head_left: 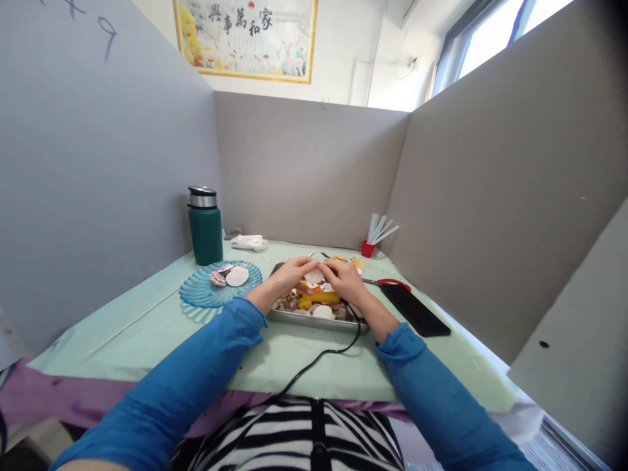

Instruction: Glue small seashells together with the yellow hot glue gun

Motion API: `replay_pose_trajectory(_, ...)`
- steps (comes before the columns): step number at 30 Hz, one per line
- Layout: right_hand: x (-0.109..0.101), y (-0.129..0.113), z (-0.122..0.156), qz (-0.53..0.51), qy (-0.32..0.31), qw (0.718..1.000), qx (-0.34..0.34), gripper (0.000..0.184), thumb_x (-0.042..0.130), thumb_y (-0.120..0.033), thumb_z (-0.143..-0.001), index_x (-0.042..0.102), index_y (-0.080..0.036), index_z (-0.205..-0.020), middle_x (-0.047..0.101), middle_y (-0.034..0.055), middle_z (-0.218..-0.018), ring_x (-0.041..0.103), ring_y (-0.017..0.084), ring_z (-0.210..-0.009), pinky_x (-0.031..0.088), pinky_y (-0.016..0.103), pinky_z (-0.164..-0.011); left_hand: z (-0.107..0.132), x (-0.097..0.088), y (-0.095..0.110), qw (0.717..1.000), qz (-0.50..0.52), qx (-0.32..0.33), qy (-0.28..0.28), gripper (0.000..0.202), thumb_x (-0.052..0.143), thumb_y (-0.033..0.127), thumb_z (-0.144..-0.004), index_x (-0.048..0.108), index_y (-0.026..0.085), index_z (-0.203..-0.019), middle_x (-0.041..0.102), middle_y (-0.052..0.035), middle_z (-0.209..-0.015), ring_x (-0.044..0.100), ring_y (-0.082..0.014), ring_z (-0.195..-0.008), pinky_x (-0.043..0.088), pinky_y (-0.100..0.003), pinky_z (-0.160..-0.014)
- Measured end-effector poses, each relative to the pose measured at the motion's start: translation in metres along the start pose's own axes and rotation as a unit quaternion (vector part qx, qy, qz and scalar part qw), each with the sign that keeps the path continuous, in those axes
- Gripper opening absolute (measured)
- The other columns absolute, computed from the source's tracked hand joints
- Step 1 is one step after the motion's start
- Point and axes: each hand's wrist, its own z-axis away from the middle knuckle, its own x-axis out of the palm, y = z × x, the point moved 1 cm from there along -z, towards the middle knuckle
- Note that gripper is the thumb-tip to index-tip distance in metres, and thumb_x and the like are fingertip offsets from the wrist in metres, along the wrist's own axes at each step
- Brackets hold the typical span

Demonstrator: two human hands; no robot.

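Observation:
Fingertips of my left hand [288, 276] and my right hand [347, 282] meet over a metal tray [307, 320], pinching a pale white shell [314, 277] between them. The fingers partly cover its edge. Just beneath lies a yellow tool that looks like a hot glue gun [321, 297], with a black cord [314, 361] running over the tray's front rim toward my body. Loose shells fill the tray, and a round white shell [323, 312] rests near its front edge.
To the left is a blue glass plate [193, 288] bearing shells, with a green bottle [206, 235] behind it. Right of the tray lie a black phone [417, 310] and red-handled scissors [396, 284]. A red cup [367, 248] holds white sticks [378, 229]. Grey partitions [309, 170] enclose the table.

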Motion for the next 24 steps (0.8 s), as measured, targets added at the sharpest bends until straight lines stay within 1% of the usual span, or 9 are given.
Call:
replay_pose_trajectory(3,0.0004,0.0006,0.0002,-0.008,-0.003,1.0,-0.001,0.038,0.042,-0.04,-0.094,0.06,-0.019,-0.068,0.06,0.0013,-0.061,0.051,0.013,-0.057,0.034,0.023,-0.057,0.0005,0.0002,0.0006,0.999,0.032,-0.007,-0.015,0.034,0.068,0.044,-0.077,0.063,0.014,-0.092,0.057,-0.0028,-0.079,0.058,-0.012,-0.067,0.053,-0.022,-0.048)
replay_pose_trajectory(8,0.0018,0.0028,0.0004,-0.012,0.001,1.0,-0.002,0.037,0.043,-0.04,-0.094,0.062,-0.019,-0.07,0.061,0.0009,-0.061,0.052,0.012,-0.058,0.033,0.023,-0.057,0.0018,0.0014,0.003,0.997,0.074,-0.008,-0.019,0.025,0.066,0.033,-0.081,0.066,0.011,-0.094,0.062,-0.0061,-0.084,0.06,-0.0128,-0.071,0.055,-0.022,-0.051)
replay_pose_trajectory(13,0.0032,0.0049,0.0006,-0.011,0.005,1.0,-0.001,0.036,0.044,-0.041,-0.093,0.064,-0.019,-0.072,0.059,0.0001,-0.06,0.05,0.012,-0.057,0.032,0.022,-0.056,-0.0005,0.0002,0.0019,0.995,0.103,0.001,-0.013,0.022,0.07,0.028,-0.078,0.069,0.011,-0.093,0.065,-0.0085,-0.093,0.061,-0.0138,-0.077,0.058,-0.025,-0.058)
replay_pose_trajectory(16,0.0036,0.0052,0.0007,-0.007,0.003,1.0,0.005,0.036,0.045,-0.041,-0.093,0.064,-0.019,-0.072,0.058,-0.0002,-0.058,0.05,0.012,-0.056,0.032,0.022,-0.055,-0.0025,-0.0016,-0.0005,0.994,0.108,0.006,-0.006,0.023,0.073,0.028,-0.076,0.071,0.011,-0.092,0.065,-0.0086,-0.094,0.061,-0.0138,-0.076,0.059,-0.027,-0.06)
replay_pose_trajectory(19,0.0036,0.0049,0.0007,-0.001,0.001,1.0,0.011,0.036,0.045,-0.041,-0.093,0.063,-0.019,-0.07,0.058,0.0001,-0.059,0.051,0.012,-0.057,0.032,0.022,-0.055,-0.0039,-0.0031,-0.0027,0.995,0.103,0.007,-0.006,0.026,0.074,0.03,-0.074,0.071,0.011,-0.092,0.065,-0.0086,-0.093,0.061,-0.0135,-0.074,0.059,-0.027,-0.06)
replay_pose_trajectory(24,0.0036,0.0041,0.0005,-0.001,-0.003,1.0,0.013,0.036,0.045,-0.04,-0.093,0.063,-0.019,-0.071,0.06,0.0009,-0.061,0.052,0.012,-0.058,0.033,0.023,-0.056,-0.005,-0.0046,-0.0046,0.996,0.086,0.018,-0.007,0.029,0.075,0.034,-0.073,0.072,0.012,-0.092,0.065,-0.0076,-0.092,0.061,-0.0149,-0.078,0.059,-0.028,-0.061)
